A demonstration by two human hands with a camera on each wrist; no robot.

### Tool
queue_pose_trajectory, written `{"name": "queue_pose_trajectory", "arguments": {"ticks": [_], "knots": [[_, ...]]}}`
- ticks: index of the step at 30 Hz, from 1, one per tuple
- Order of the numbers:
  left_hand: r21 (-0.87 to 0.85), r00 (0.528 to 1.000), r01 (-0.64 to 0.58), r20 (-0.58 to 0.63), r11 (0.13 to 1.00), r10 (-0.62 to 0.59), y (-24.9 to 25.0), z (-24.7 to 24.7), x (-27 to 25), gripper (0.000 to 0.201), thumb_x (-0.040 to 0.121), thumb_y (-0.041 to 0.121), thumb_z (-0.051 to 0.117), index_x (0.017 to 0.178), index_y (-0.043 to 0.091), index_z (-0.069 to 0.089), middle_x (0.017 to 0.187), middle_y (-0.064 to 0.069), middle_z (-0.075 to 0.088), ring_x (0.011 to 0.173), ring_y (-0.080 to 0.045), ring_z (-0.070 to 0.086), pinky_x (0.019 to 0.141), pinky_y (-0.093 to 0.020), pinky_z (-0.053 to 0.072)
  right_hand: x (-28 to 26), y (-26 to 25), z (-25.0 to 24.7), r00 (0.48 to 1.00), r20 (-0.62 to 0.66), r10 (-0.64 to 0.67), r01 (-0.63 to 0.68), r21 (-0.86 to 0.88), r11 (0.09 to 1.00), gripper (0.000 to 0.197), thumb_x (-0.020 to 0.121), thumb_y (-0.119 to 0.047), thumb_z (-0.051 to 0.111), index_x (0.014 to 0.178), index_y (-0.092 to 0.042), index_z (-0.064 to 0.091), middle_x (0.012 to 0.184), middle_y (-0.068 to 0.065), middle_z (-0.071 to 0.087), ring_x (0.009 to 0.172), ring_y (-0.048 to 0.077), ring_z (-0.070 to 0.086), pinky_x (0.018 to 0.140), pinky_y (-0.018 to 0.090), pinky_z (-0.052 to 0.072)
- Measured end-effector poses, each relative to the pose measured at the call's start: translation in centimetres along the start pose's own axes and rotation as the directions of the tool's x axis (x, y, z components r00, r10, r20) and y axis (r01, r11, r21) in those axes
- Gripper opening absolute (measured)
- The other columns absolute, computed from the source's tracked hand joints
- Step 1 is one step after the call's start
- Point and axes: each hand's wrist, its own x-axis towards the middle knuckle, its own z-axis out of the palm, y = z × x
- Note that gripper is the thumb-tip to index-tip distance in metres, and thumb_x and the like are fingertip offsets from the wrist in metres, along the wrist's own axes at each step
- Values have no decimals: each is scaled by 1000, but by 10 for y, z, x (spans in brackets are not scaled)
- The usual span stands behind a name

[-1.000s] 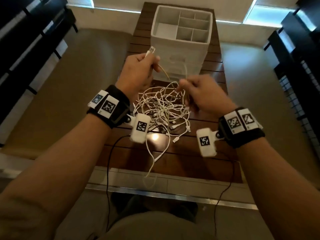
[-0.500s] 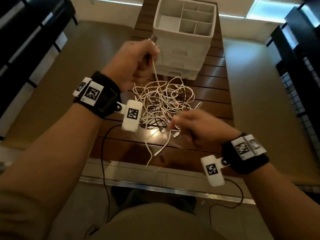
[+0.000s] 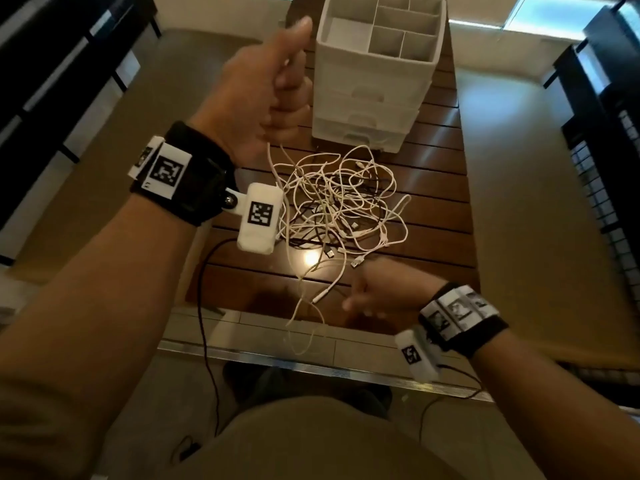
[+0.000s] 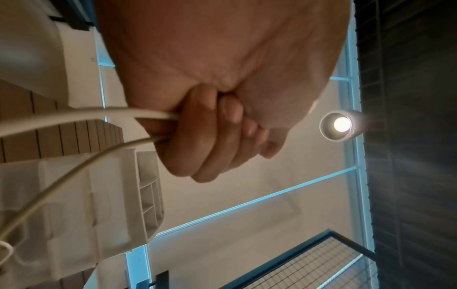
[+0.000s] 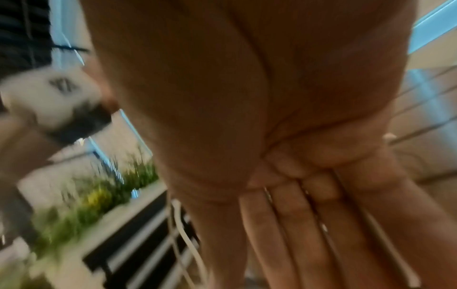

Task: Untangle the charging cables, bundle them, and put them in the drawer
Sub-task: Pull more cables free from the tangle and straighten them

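A tangle of white and a few dark charging cables (image 3: 339, 202) lies on the wooden slat table (image 3: 440, 188). My left hand (image 3: 280, 81) is raised above the table's left side, fist curled round two strands of white cable (image 4: 86, 117) that drop into the tangle. My right hand (image 3: 374, 296) is low at the table's near edge, blurred, beside a loose cable end (image 3: 322, 296). In the right wrist view its fingers (image 5: 309, 224) lie straight and together, with a white cable (image 5: 185, 234) hanging just left of them. The white drawer unit (image 3: 374, 98) stands behind the tangle, drawers shut.
The drawer unit's top is an open tray of compartments (image 3: 398, 26). Dark wire-mesh shelving (image 3: 609, 168) runs along the right and dark furniture along the left. A thin black wire (image 3: 207, 306) hangs from my left wrist camera.
My left hand has lifted higher and farther away, drawing the white cable up out of the tangle. My right hand has left the tangle and dropped back to the table's near edge.
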Motion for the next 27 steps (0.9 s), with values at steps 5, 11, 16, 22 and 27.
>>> {"name": "queue_pose_trajectory", "arguments": {"ticks": [5,11,16,22,27], "knots": [[79,997,70,7,994,-70,-11,31,-4,52,110,53,39,67,22,39,59,2,27,50,-20,19,41,-29,19,-17,-43,-53,553,-820,-148,420,121,899,39,84,-34,82,101,-14,53,100,2,58,88,15,54,76,21,45],[-127,999,-23,32,992,28,-8,54,-13,46,111,33,50,65,26,43,54,7,30,43,-13,20,39,-25,22,9,-75,-48,716,-687,-124,655,600,458,36,91,-1,75,118,0,51,104,23,66,93,20,67,86,37,59],[-173,996,-32,70,984,45,9,63,-16,49,110,23,51,64,25,35,50,7,26,39,-14,15,37,-24,17,15,-82,-34,726,-672,-147,597,511,618,51,107,-32,52,61,-10,49,54,6,45,49,17,40,51,30,36],[-159,997,-80,-33,984,75,23,44,-13,49,111,30,44,66,26,26,51,9,21,42,-14,15,39,-24,19,51,-57,22,791,-611,-40,500,608,617,68,97,-68,47,58,-13,58,53,21,47,47,20,38,49,27,30],[-145,978,-208,-43,967,204,58,20,-9,53,112,20,21,61,28,27,50,10,22,41,-7,17,39,-19,22,67,-23,106,896,-439,59,268,643,718,56,103,-53,52,59,-18,47,56,2,36,50,19,31,58,39,33]]}}
